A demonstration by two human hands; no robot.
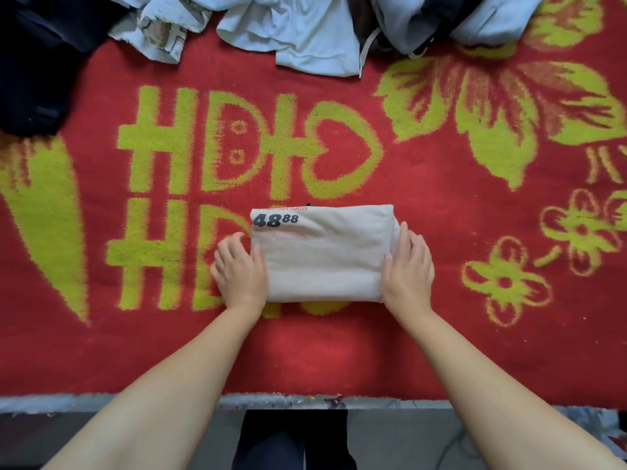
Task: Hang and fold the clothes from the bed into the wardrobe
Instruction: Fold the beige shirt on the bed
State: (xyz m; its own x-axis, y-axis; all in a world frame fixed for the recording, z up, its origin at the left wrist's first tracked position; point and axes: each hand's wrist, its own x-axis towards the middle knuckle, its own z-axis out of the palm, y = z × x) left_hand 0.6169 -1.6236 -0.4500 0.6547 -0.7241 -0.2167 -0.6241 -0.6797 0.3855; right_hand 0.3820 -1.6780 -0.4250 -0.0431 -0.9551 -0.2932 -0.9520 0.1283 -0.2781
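While both bare forearms reach forward from the bottom of the view, a folded beige garment lies as a neat rectangle in the middle of a red blanket that covers the bed. The garment carries dark numerals "48 88" near its upper left corner, with small red lettering above and below them that is too blurred to read in full. The left hand sits at the garment's left edge, its fingers curled over that edge and its thumb lying on the top of the cloth, so it grips the fold from that side. The right hand lies on the garment's right edge with its fingers straight and close together, pressing flat on the cloth rather than clasping it. The blanket bears large yellow-green letters, a heart, leaves and flower outlines. Along the far edge of the bed lies a heap of unfolded clothes: a dark garment at the upper left, a pale patterned piece beside it, a light blue-white garment in the middle, and a light hooded garment with a drawstring at the upper right. Below the bed's near edge, the person's dark trousers show against a grey floor
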